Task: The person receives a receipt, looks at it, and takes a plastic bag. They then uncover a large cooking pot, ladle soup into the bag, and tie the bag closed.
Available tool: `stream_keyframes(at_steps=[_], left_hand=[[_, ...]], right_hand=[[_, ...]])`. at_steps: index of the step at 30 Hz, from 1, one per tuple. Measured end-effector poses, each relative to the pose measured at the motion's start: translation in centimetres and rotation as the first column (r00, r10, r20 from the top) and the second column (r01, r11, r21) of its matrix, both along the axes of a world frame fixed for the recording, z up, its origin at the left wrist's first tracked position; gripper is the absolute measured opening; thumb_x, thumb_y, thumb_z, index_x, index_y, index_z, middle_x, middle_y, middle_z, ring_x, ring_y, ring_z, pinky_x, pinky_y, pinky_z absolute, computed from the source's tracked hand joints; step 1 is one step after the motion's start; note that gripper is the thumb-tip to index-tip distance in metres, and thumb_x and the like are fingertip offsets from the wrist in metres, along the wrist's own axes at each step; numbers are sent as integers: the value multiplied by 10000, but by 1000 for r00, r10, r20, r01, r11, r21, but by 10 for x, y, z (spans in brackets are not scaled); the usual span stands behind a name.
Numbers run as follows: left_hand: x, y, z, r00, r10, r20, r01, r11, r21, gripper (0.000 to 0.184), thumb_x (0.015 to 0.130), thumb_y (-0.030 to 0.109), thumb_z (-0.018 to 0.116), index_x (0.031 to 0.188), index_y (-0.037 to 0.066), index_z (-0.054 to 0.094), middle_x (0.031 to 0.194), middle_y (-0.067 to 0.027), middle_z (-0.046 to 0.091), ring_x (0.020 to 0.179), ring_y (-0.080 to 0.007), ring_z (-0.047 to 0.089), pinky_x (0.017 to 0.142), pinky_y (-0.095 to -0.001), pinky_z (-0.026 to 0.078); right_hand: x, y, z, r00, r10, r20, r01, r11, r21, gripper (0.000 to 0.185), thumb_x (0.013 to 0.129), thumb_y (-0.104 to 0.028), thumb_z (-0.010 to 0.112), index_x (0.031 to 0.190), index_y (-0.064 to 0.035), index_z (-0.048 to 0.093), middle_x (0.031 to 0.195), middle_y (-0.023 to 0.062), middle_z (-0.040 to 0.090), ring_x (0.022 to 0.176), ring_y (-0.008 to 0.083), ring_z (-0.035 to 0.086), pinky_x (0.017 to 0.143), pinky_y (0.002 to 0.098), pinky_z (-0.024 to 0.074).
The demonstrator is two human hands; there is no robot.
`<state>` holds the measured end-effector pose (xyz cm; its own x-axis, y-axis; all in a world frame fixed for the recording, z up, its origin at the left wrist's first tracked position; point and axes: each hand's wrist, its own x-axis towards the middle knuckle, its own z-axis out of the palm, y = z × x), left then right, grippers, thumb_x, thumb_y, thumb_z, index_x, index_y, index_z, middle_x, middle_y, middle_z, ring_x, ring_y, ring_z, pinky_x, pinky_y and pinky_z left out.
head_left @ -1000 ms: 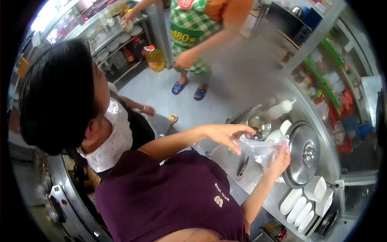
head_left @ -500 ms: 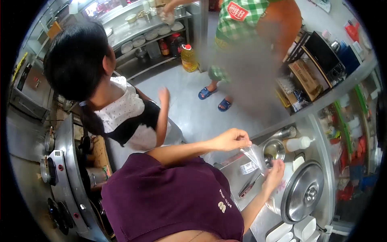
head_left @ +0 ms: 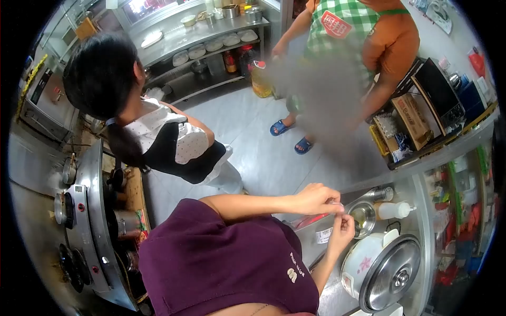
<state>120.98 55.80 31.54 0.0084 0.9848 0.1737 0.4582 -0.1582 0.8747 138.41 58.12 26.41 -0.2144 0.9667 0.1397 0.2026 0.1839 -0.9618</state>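
My left hand reaches in from the left, with thumb and fingers pinched together. Just below it, my right hand is closed too, its fingertips almost meeting the left ones. Between them is a piece of thin clear plastic, mostly hidden by the fingers. Right beside the hands stands a round steel bowl with something yellowish inside. A white printed label lies on the steel counter left of my right hand, and a red strip shows under my left wrist.
A white pot with a steel lid stands right of my right forearm. Near the bowl are a white squeeze bottle and a steel shaker. One person stands at left beside the burners; another in a green checked apron stands ahead.
My hands have come together, and the clear plastic stretched between them is now bunched at the fingertips. The person in the apron has lowered an arm from the back shelf.
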Motion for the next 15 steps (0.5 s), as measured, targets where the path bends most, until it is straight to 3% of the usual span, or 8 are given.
stream_keyframes(at_steps=[2,5,8,11,14,15], left_hand=[[-2,1,4,999,-11,-35,11,1000,-2,370,794,425,560,724,62,577,520,-84,547,487,-264,548,478,-362,402],[-2,1,5,999,-37,-29,36,999,-25,366,781,426,573,727,64,579,534,-87,564,496,-261,559,482,-362,406],[-4,-2,8,991,-132,8,133,989,-64,360,748,440,607,755,81,582,534,-80,563,489,-246,556,481,-355,397],[-16,-2,4,976,-219,-6,218,974,-59,331,741,414,642,823,99,582,525,-48,544,458,-180,515,455,-319,358],[-27,-4,-6,972,-233,18,233,963,-136,296,748,345,649,868,80,596,562,-60,549,497,-150,515,468,-303,369],[-29,-3,-10,977,-213,15,213,967,-142,289,750,335,649,872,78,597,561,-58,547,498,-149,515,472,-299,373]], right_hand=[[-4,0,8,987,-28,-161,25,999,-25,177,744,-13,635,854,13,499,740,16,492,621,90,445,582,211,386],[-14,-3,25,974,-102,-202,99,995,-22,158,727,-13,646,815,9,517,721,18,498,614,91,445,582,212,382],[-2,4,9,991,-25,132,6,990,138,131,703,15,653,754,4,532,689,15,500,611,87,445,573,210,376],[5,4,3,997,70,-19,-69,997,30,98,742,-20,631,725,-5,536,646,14,505,585,83,457,556,207,374],[18,2,13,973,-18,-230,-29,980,-199,88,773,-39,605,729,-18,532,655,14,513,575,80,468,546,205,373],[19,1,15,964,-77,-255,27,981,-193,78,777,-31,594,733,-22,530,658,14,510,576,80,469,545,203,374]])
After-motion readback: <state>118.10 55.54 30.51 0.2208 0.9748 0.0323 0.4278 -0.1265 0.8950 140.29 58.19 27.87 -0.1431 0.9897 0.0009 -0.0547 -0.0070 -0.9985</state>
